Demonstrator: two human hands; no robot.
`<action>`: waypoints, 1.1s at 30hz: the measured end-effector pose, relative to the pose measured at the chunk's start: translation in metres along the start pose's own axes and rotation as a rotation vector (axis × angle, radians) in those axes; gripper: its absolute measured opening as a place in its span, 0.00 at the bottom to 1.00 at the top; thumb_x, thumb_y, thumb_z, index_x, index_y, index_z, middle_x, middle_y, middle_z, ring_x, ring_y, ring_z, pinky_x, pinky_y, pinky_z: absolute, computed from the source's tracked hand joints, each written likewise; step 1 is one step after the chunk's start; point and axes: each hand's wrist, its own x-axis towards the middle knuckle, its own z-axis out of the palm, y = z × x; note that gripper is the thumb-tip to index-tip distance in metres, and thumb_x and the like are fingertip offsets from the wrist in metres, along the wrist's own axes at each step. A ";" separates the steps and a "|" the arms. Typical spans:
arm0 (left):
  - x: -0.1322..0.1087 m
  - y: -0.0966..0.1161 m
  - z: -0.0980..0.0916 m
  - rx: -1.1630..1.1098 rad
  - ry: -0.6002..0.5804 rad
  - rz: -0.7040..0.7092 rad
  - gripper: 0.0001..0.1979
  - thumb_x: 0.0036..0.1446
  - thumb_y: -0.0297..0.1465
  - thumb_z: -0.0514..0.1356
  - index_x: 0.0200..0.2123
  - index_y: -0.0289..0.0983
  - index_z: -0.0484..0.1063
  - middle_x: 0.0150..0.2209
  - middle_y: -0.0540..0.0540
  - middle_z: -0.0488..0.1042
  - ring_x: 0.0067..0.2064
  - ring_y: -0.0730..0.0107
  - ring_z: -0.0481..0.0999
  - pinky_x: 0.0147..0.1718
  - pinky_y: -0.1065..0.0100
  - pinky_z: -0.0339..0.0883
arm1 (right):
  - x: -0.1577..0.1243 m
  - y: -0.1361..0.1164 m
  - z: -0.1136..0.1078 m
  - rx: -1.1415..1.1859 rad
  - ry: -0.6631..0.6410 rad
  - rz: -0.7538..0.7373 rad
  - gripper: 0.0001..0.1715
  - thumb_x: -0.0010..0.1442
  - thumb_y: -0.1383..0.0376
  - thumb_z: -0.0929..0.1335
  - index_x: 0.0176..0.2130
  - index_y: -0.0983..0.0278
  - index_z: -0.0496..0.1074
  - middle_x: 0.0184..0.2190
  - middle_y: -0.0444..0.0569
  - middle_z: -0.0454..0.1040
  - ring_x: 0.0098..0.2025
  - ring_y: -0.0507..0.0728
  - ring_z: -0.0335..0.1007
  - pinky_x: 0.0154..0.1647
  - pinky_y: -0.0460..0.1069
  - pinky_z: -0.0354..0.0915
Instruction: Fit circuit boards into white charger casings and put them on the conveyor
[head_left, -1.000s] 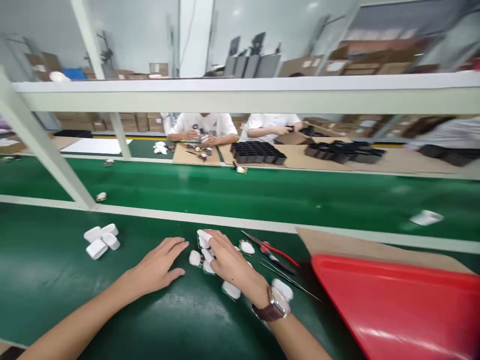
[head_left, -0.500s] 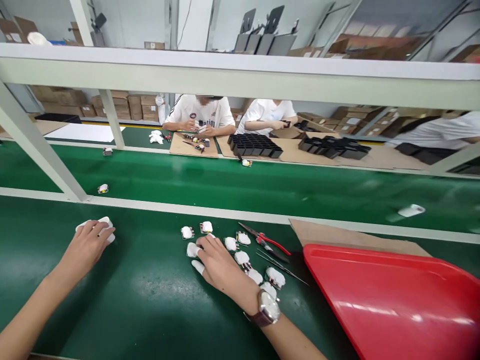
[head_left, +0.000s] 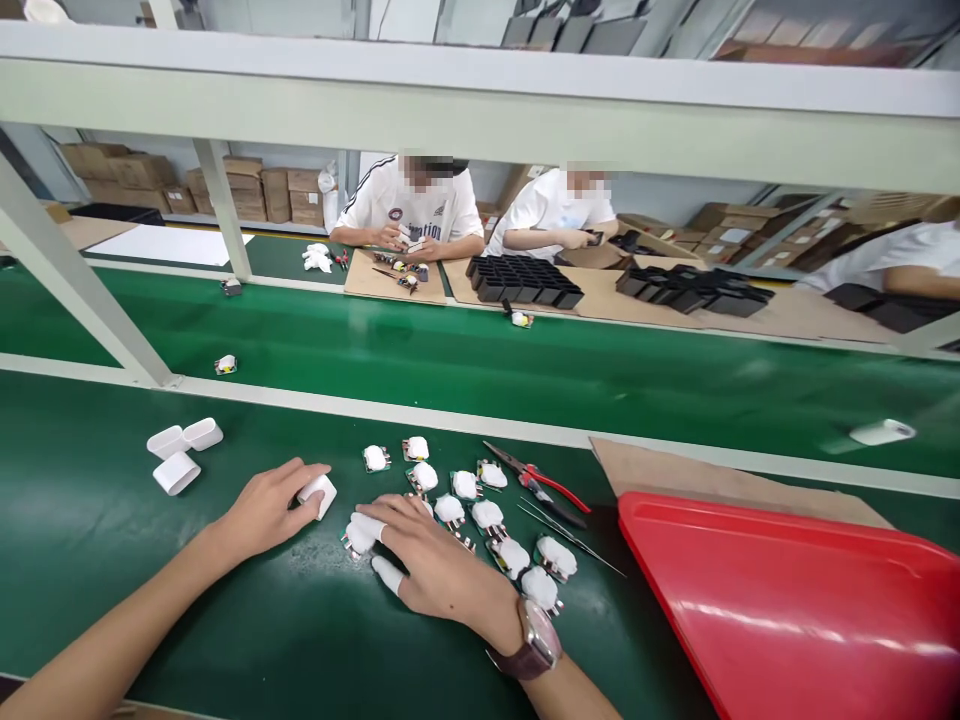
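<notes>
Head view: the left hand [head_left: 266, 510] has come back from the far-left pile with 1 white shell [head_left: 318, 494] clenched in its fingers, just left of the cluster of small white-capped parts [head_left: 480, 510] on the green table [head_left: 112, 560]. The right hand [head_left: 439, 565], wristwatch on, lies flat with released fingers on 1 part [head_left: 360, 535]. 3 shells [head_left: 182, 452] remain far left. Red pliers [head_left: 540, 485] and tweezers lie right of the cluster, a red tray [head_left: 795, 610] beyond. Workers sit across the belt.
</notes>
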 end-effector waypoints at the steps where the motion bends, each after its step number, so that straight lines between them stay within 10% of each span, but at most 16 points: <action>1: 0.000 -0.002 0.001 -0.004 -0.003 -0.033 0.18 0.74 0.40 0.52 0.59 0.41 0.73 0.38 0.48 0.76 0.31 0.69 0.75 0.33 0.67 0.69 | -0.001 0.000 0.002 -0.012 -0.010 0.015 0.26 0.62 0.76 0.68 0.59 0.64 0.72 0.61 0.54 0.73 0.62 0.64 0.65 0.64 0.62 0.63; 8: 0.005 -0.020 0.003 0.066 0.091 -0.135 0.22 0.75 0.45 0.51 0.40 0.40 0.81 0.33 0.46 0.79 0.34 0.66 0.80 0.34 0.69 0.70 | 0.001 -0.003 0.029 -0.083 0.115 -0.005 0.10 0.66 0.72 0.69 0.47 0.62 0.75 0.57 0.56 0.74 0.57 0.65 0.69 0.60 0.62 0.68; 12: 0.005 -0.027 -0.003 -0.082 0.162 -0.050 0.18 0.74 0.44 0.55 0.57 0.42 0.76 0.46 0.41 0.77 0.46 0.60 0.80 0.45 0.62 0.76 | 0.001 -0.001 0.032 -0.058 0.254 -0.005 0.14 0.68 0.72 0.68 0.52 0.61 0.72 0.54 0.56 0.75 0.54 0.65 0.71 0.56 0.63 0.72; 17: -0.002 -0.021 0.001 -0.207 0.069 -0.005 0.43 0.56 0.46 0.74 0.69 0.48 0.60 0.63 0.38 0.66 0.64 0.48 0.69 0.61 0.48 0.71 | 0.005 0.002 0.023 -0.008 0.463 0.025 0.19 0.69 0.73 0.67 0.57 0.60 0.68 0.52 0.56 0.74 0.52 0.65 0.71 0.53 0.63 0.74; 27: -0.001 -0.006 0.013 -0.334 -0.021 0.048 0.18 0.71 0.29 0.58 0.62 0.46 0.67 0.57 0.41 0.73 0.57 0.58 0.75 0.57 0.54 0.75 | 0.008 0.003 0.024 0.045 0.587 0.026 0.31 0.67 0.75 0.68 0.65 0.59 0.61 0.54 0.56 0.74 0.54 0.65 0.70 0.56 0.65 0.72; 33: -0.002 -0.002 0.016 -0.234 -0.033 0.107 0.22 0.66 0.37 0.67 0.63 0.50 0.72 0.61 0.40 0.65 0.61 0.51 0.71 0.58 0.51 0.73 | 0.007 0.002 0.021 0.043 0.622 0.011 0.33 0.67 0.75 0.68 0.66 0.56 0.61 0.54 0.56 0.74 0.54 0.64 0.72 0.55 0.66 0.73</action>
